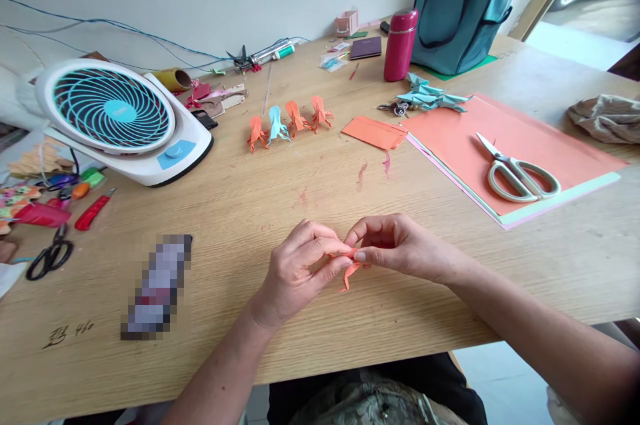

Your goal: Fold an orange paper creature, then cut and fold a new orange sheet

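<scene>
Both my hands meet above the wooden table (320, 318) near its front edge. My left hand (300, 272) and my right hand (400, 248) pinch a small folded orange paper piece (351, 270) between their fingertips. A thin strip of it hangs down below my fingers. Most of the paper is hidden inside the pinch. Further back stand several finished origami figures (290, 122), orange and light blue, in a row.
A stack of orange paper sheets (505, 145) with white scissors (520, 175) lies to the right, a folded orange sheet (375, 132) beside it. A desk fan (125, 118), black scissors (50, 255), a red cutter (93, 210), a maroon flask (400, 44) and a teal bag (463, 12) surround.
</scene>
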Demonstrator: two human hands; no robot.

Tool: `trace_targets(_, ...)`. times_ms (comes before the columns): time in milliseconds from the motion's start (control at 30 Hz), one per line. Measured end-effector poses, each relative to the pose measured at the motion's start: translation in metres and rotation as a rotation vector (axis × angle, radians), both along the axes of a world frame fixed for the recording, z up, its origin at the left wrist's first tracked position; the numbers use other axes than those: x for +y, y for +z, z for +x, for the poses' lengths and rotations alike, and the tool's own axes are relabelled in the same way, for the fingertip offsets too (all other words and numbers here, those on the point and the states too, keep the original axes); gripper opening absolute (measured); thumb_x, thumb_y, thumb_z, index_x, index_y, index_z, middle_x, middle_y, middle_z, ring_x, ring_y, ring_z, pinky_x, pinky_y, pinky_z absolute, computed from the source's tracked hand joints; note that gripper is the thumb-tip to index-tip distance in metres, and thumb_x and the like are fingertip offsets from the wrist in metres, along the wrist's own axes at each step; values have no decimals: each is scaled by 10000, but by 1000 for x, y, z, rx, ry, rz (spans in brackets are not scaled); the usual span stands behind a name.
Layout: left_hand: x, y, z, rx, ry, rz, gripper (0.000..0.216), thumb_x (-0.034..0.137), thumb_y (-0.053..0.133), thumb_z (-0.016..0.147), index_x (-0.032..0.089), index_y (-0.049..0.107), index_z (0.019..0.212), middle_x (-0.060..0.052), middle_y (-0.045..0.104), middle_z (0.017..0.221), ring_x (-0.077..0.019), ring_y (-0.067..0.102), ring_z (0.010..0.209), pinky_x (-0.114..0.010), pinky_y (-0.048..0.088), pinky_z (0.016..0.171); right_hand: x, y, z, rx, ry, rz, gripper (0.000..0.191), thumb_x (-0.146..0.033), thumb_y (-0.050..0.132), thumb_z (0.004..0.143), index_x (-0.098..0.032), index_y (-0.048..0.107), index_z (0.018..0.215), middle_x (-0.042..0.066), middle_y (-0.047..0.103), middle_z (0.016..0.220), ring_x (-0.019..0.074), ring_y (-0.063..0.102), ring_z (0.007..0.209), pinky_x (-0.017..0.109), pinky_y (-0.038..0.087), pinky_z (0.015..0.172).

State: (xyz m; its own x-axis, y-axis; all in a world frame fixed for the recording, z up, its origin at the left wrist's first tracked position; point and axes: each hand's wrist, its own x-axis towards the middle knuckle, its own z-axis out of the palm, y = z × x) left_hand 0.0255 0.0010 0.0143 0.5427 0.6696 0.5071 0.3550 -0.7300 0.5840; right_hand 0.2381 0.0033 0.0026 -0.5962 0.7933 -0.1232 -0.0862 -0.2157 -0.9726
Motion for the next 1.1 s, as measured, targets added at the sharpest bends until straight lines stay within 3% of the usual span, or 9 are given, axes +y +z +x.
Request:
trace_targets(500, -2, -1, 0, 123, 19, 304, 131, 119, 662, 835, 197, 622, 933, -25, 638, 818, -154, 564, 770, -316, 457, 726, 0, 3, -1, 87, 52, -17, 136, -272, 669, 860, -150, 655, 919, 6, 680, 859, 102, 634, 788, 231, 484, 757)
trace_targets(833, -4, 1, -3, 202, 49, 490, 148, 111, 649, 841, 197, 634, 960, -14, 689, 816, -163, 577, 773, -353, 412, 775, 1, -2, 0, 97, 52, 1, 233, -325, 714, 824, -144, 641, 952, 32, 690, 905, 138, 649, 848, 273, 498, 796)
trace_targets(967, -2, 3, -5, 137, 83, 467, 225, 213, 683, 847, 221, 635, 1068, -27, 711, 921, -181, 597, 840, -356, 432, 802, -1, 0, 3, -35, -62, 171, 221, -329, 699, 837, -166, 632, 970, 31, 675, 918, 148, 627, 837, 273, 490, 766)
trace_targets(1100, 6, 4, -11, 119, 220, 287, 324, 296, 667, 865, 198, 588, 1165, -79, 674, 1053, -206, 595, 953, -366, 458, 849, -3, 5, 5, -239, -204, 499, 123, -212, 663, 852, -197, 634, 971, 21, 636, 937, 146, 601, 836, 272, 467, 753)
